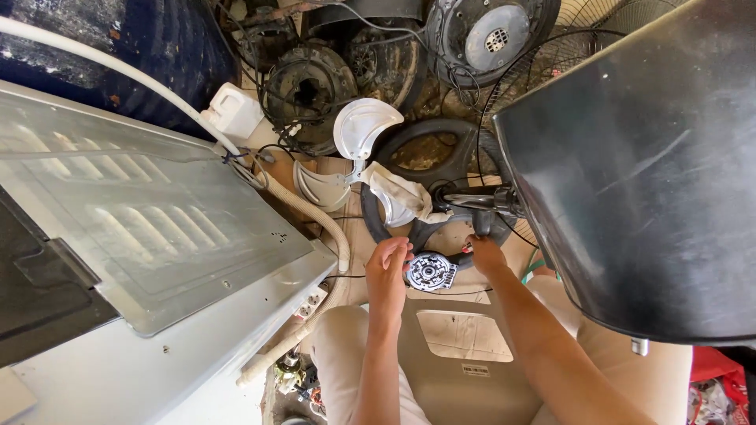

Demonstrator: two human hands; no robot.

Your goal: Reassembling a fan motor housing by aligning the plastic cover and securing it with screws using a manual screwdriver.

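My left hand (388,267) grips the left edge of a small round silver motor part (430,274) with black windings showing. My right hand (483,250) holds the dark handle of a tool (481,223) just to the right of that part, its tip close to the part's edge. Both hands work low in the centre of the head view, above a beige box lid (465,346) on my lap. Behind the hands lies a black ring-shaped fan base (425,142) with a white rag (402,197) draped over it.
A grey metal appliance panel (157,228) with vent slots fills the left, with a white corrugated hose (323,220) beside it. A large dark curved cover (646,165) fills the right. Fan motors, wire guards and white fan blades (364,126) crowd the back. A white power strip (311,303) lies below the panel.
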